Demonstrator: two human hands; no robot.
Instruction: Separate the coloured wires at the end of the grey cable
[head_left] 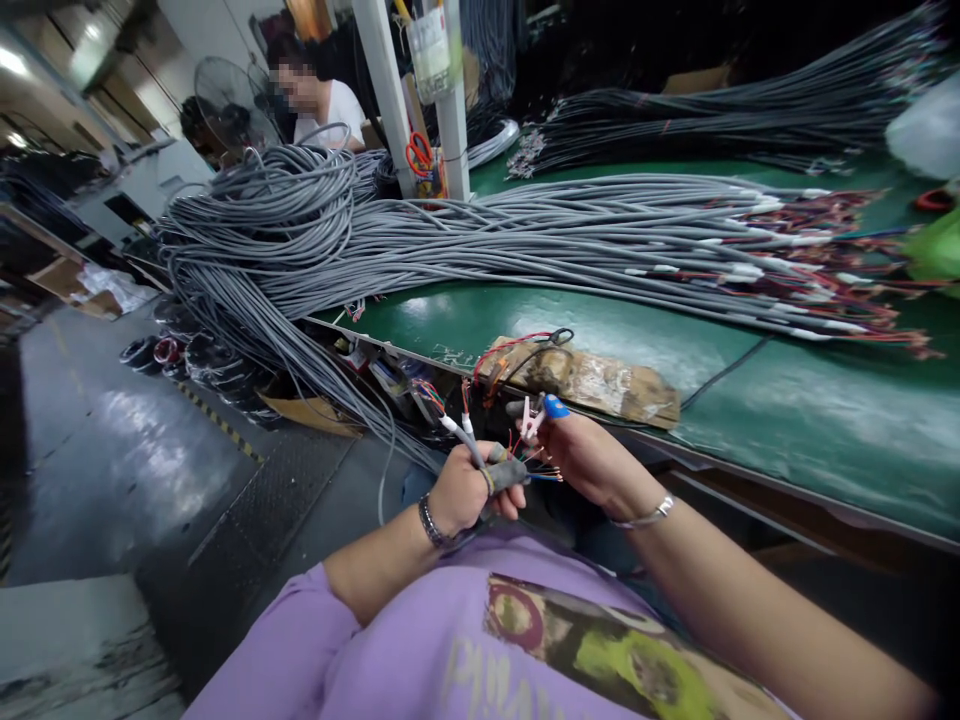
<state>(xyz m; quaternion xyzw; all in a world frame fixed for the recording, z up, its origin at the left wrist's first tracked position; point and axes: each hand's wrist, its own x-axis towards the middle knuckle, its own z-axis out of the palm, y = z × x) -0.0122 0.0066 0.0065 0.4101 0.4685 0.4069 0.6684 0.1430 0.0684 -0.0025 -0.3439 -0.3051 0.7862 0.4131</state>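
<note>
My left hand [474,488] is closed around a pair of grey cables [469,440], with dark wrapping on some of its fingers. White sleeves sit near the cables' upper ends, where coloured wires fan out. More thin coloured wires [546,474] with bare copper tips stick out on the right side of this hand. Close by, my right hand [589,460] pinches a small pinkish-white clip [532,420] between thumb and finger. A blue cover [555,406] is on its thumb. The clip is just above the wire tips; whether it touches them I cannot tell.
A worn wooden board [615,388] with red and black leads lies at the edge of the green bench [840,410]. Behind it stretches a thick bundle of grey cables [525,240]. Black cables [675,125] lie farther back. A person [330,105] sits beyond, near a fan [234,105].
</note>
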